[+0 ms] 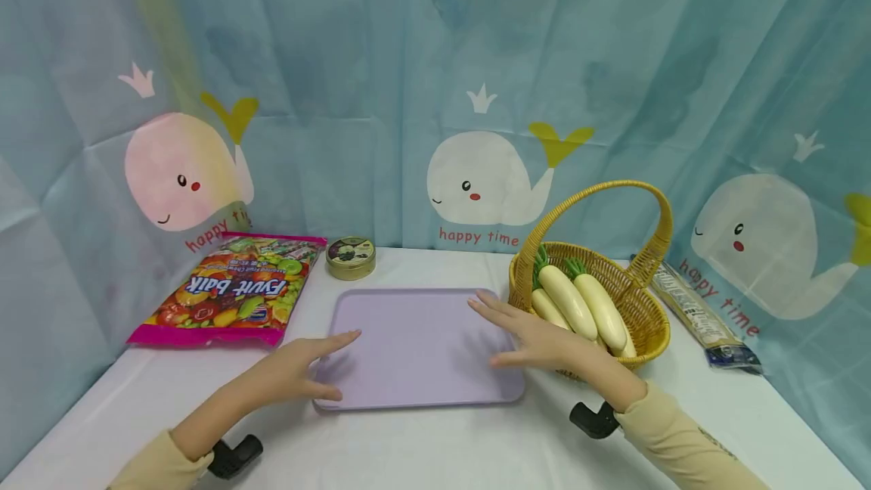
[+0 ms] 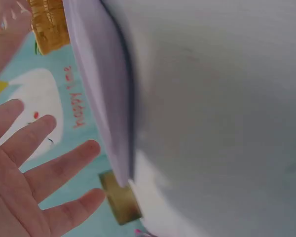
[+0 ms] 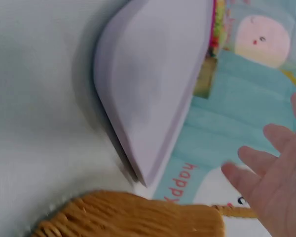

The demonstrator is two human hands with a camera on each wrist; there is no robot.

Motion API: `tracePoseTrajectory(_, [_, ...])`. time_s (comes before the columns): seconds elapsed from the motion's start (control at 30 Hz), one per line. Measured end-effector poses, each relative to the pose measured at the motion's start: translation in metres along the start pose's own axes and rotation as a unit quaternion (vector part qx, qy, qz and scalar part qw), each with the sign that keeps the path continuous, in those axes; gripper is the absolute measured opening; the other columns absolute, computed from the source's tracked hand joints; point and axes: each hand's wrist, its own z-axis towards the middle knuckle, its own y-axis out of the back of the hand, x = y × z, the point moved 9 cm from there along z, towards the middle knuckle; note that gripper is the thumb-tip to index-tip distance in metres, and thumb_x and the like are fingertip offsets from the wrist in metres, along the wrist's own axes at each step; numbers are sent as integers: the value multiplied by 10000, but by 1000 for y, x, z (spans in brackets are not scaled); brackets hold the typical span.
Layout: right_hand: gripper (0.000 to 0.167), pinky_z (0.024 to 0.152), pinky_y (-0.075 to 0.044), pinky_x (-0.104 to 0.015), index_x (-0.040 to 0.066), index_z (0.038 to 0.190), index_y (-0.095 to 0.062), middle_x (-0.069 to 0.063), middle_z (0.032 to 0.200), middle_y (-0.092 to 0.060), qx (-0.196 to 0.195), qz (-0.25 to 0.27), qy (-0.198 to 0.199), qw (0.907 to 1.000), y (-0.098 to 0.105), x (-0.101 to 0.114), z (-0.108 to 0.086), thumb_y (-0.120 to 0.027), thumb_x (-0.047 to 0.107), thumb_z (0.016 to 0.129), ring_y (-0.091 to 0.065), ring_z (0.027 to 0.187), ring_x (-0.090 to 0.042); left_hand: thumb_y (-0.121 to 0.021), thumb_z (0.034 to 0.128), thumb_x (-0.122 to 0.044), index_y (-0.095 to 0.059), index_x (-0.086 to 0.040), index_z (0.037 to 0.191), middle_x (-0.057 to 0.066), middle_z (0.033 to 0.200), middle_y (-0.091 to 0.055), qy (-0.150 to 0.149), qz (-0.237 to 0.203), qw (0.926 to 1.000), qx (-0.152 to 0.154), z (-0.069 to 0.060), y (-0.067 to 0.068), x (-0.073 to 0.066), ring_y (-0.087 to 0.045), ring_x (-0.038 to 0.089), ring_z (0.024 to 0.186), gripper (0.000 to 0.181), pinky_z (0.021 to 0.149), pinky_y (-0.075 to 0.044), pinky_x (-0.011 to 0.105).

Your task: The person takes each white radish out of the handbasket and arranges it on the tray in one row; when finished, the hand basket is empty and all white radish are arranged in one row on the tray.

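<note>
A pale purple tray (image 1: 422, 346) lies flat on the white table with nothing on it. Over its left edge hovers my left hand (image 1: 296, 373), fingers spread and nothing held; the left wrist view shows the same hand (image 2: 29, 182) with its palm bare. My right hand (image 1: 537, 339) hangs above the tray's right edge, its fingers apart and holding nothing. Close beside that hand stands a yellow wicker basket (image 1: 640, 316) with a tall handle, and several white radishes (image 1: 602, 308) with green tops lie in it.
At the left lies a pink-edged candy bag (image 1: 231, 289). A round gold tin (image 1: 350, 259) stands behind the tray. Right of the basket lies a long packet (image 1: 701, 308) with a dark blue end. A blue whale-print curtain (image 1: 381, 97) encloses the table's back and sides.
</note>
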Motion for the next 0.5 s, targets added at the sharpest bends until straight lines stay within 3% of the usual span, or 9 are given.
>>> tracePoseTrajectory(0.2, [847,977,-328,-453,213,1443,-189,-5,1490,-31,-219,17,23,9998,16,3,-13,-647,458,774,-237,1278,-258,-726,705,-335,-488,-45,1285,165,1304,-437,176,-223,9990,353,-4,-10,17,-446,371,1126,691,896,-397,495])
tracePoseTrajectory(0.37, [861,974,-329,-458,218,1440,-202,11,1489,-39,-280,19,-40,9996,28,-2,-26,-648,490,756,-181,1301,-252,-723,709,-337,-545,-23,1226,189,1269,-466,266,-226,9988,343,-9,-6,25,-444,405,1113,631,883,-392,528])
tracePoseTrajectory(0.5, [874,934,-391,-436,178,1444,-180,-87,1483,-68,-209,159,-33,9997,37,-5,-41,-653,459,764,-185,1298,-284,-720,712,-352,-602,-51,1172,153,1206,-535,275,-171,9988,360,-10,-1,30,-496,377,1067,562,854,-429,503])
